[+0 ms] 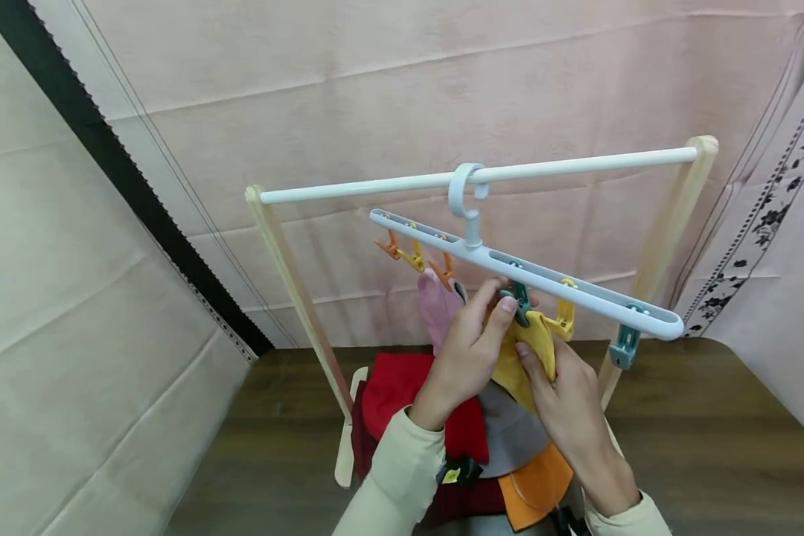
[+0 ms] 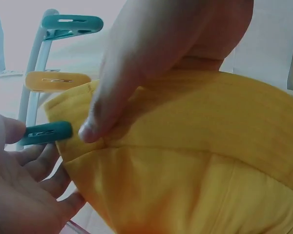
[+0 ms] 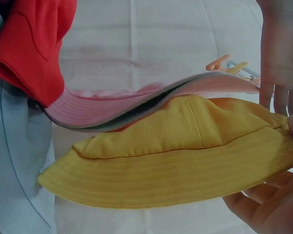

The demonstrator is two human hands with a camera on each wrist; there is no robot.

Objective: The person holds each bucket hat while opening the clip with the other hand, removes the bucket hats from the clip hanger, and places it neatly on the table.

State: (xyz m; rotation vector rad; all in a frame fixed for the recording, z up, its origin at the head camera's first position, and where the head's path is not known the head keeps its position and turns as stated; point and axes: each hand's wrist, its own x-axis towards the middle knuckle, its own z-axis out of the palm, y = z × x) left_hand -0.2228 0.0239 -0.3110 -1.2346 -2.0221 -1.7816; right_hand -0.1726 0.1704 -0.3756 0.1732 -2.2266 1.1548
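Observation:
My left hand (image 1: 467,342) pinches a dark green clothespin (image 2: 48,133) that hangs from a pale blue clip hanger (image 1: 563,289). The pin's tip meets the brim edge of a yellow bucket hat (image 2: 195,117); how firmly it bites cannot be told. Thumb and fingers of my right hand (image 1: 568,394) hold that brim close by. In the right wrist view the yellow hat (image 3: 151,165) hangs below a pink hat (image 3: 88,109). The pink hat (image 1: 437,305) hangs beneath an orange clothespin (image 1: 444,269) in the head view.
The hanger hooks over a white rod (image 1: 576,167) on a wooden stand (image 1: 295,298). Beside my right hand are a yellow clothespin (image 1: 564,316) and a green one (image 1: 624,347). Red (image 1: 395,391), grey (image 1: 512,428) and orange hats (image 1: 539,484) are piled on the table (image 1: 268,432).

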